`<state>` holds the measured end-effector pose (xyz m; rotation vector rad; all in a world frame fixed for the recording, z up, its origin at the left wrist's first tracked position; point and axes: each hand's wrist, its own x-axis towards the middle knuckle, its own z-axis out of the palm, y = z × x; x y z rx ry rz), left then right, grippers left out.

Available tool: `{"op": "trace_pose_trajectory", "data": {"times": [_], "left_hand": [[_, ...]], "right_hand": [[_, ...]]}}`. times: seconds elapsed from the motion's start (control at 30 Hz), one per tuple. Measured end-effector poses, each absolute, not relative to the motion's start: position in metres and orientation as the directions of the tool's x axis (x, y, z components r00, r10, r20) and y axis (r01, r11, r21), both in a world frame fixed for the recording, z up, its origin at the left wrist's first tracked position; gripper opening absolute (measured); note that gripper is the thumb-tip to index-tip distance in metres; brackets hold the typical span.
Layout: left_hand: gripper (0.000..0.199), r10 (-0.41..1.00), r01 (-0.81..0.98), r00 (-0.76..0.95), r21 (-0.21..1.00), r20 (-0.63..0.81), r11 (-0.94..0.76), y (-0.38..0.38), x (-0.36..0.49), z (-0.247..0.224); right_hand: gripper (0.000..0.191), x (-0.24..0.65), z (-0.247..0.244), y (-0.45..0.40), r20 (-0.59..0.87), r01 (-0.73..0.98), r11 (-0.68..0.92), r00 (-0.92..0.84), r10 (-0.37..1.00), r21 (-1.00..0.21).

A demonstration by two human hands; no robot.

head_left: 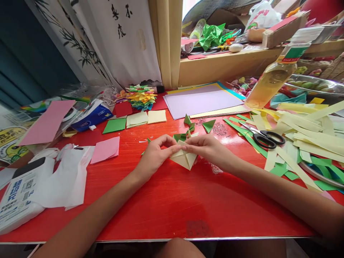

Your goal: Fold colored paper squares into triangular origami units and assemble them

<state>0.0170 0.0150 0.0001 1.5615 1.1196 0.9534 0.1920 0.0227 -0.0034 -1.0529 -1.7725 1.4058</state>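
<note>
Over the red table [150, 208], my left hand [154, 154] and right hand [208, 147] both pinch a folded cream paper [186, 160]. Just past it lie small green folded papers [209, 125]; beyond them is a large purple sheet [200, 99], with a bottle [271, 82] to its right.

Cream paper [187, 159] in both hands [155, 153] [209, 147]

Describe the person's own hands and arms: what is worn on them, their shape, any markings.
The left hand and right hand are ungloved, with no ring, watch or bracelet in sight. The left forearm and right forearm are slim, tapering toward the wrists, with no sleeve or clear marking showing.
</note>
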Motion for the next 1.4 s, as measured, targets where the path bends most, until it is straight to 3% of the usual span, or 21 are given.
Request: {"op": "trace_pose_trajectory", "data": {"times": [0.2,0.6,0.8,0.93,1.4], "left_hand": [[0.017,0.959,0.192,0.276,0.975,0.058,-0.115,0.012,0.018,0.002],[0.023,0.946,0.199,0.320,0.980,-0.043,-0.022,0.020,0.015,-0.006],[0.018,0.956,0.159,0.295,0.986,-0.002,-0.047,0.019,0.015,-0.007],[0.018,0.975,0.125,0.219,0.991,0.030,-0.058,0.022,0.014,-0.008],[0.010,0.983,-0.071,0.183,0.997,0.032,-0.019,0.021,0.014,-0.005]], "right_hand": [[0.032,0.191,-0.003,0.022,0.019,0.224,0.162,-0.532,0.847,-0.961],[0.030,0.195,-0.008,0.028,0.046,0.245,0.140,-0.351,0.935,-0.959],[0.034,0.193,-0.007,0.027,0.019,0.075,0.056,-0.429,0.903,-0.996],[0.023,0.196,-0.007,0.033,0.007,0.004,0.010,-0.505,0.863,-1.000],[0.013,0.195,-0.012,0.035,0.052,-0.188,-0.024,-0.389,0.920,-0.982]]}}
